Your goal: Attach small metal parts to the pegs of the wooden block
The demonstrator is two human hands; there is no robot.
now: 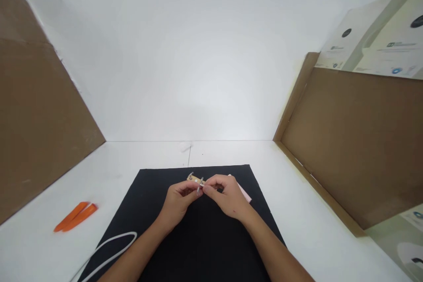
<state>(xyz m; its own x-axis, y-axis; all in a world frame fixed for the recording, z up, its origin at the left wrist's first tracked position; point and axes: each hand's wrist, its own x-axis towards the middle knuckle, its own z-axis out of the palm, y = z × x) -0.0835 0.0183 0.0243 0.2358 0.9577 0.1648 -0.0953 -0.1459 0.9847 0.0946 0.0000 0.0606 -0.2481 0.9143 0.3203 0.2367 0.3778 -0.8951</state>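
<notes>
Close together above the black mat [205, 238], both hands meet at a small tan wooden-looking piece with shiny metal fittings [191, 179]. My left hand [178, 202] is closed, its thumb and fingers pinching at the near side of this piece. A thin, pale, rod-like bit [198, 188] shows at the left fingertips. My right hand [228, 196] is also closed, its thumb and forefinger on the right end of the piece. Fingers hide much of what is held. Partly behind the right hand, a flat pale pink strip [245, 194] lies on the mat.
Two orange tapered pieces [76, 217] lie on the white table [112, 172] at the left. A looped white cable [114, 240] runs over the mat's left edge, near my left forearm. Brown cardboard panels [357, 141] stand on both sides, with a white wall behind.
</notes>
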